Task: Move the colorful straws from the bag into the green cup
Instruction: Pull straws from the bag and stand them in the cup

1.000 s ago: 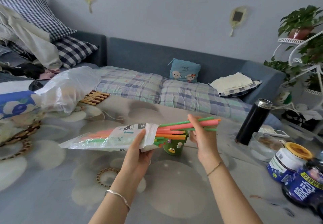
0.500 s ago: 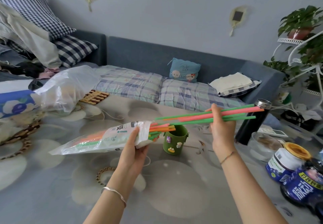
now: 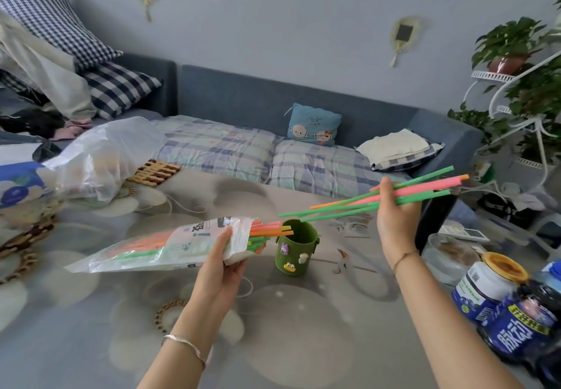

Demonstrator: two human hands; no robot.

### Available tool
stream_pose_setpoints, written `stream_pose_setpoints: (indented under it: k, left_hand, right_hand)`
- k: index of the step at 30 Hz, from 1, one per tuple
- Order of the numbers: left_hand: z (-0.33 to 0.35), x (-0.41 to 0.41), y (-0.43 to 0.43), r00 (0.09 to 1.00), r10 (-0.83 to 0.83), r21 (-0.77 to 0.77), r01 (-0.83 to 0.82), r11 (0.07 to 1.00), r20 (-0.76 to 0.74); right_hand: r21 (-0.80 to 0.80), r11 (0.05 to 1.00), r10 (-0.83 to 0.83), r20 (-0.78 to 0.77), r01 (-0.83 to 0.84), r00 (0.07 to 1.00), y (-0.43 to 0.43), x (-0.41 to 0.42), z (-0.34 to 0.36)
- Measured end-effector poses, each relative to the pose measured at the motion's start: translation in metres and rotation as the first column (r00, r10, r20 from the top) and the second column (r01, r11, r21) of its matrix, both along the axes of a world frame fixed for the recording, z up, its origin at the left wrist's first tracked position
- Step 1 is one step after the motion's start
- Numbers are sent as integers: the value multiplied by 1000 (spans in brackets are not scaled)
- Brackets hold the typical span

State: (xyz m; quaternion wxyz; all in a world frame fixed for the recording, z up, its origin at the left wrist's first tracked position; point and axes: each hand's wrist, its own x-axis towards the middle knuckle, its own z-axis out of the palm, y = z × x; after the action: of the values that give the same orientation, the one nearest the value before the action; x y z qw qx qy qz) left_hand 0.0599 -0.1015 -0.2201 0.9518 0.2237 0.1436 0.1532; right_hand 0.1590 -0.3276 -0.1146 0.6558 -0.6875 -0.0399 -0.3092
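The right hand [image 3: 391,221] pinches a few straws [image 3: 425,190] in its fingers, lying almost flat, above and right of the green cup [image 3: 296,247]. The left hand [image 3: 221,255] squeezes the bag [image 3: 170,243] beside the cup. The straws' low ends are nearest the cup, so they must tip up.

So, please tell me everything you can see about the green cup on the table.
The green cup is a small, dark green cylinder that looks like felt or soft fabric, with small tabs at the rim. Three little cartoon charms decorate its front. It stands upright on the table, open and apparently empty. Nothing touches it: the bag ends just to its left, and the pulled-out straws hang above it.
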Motion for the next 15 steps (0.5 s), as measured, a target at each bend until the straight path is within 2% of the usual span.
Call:
stream_pose_setpoints:
  k: [7, 11, 15]
  left_hand:
    - [2, 0, 0, 999, -30, 32, 30, 999, -13]
    - [7, -1, -5, 998, -49, 54, 51, 997, -45]
    - [10, -2, -7, 998, -53, 50, 55, 997, -38]
  right_hand:
    - [-313, 949, -28, 35, 37, 999, 5, 0, 3]
    - [-506, 861, 90, 53, -51, 995, 17, -1, -3]
    - [-587, 800, 135, -18, -120, 991, 28, 9, -12]
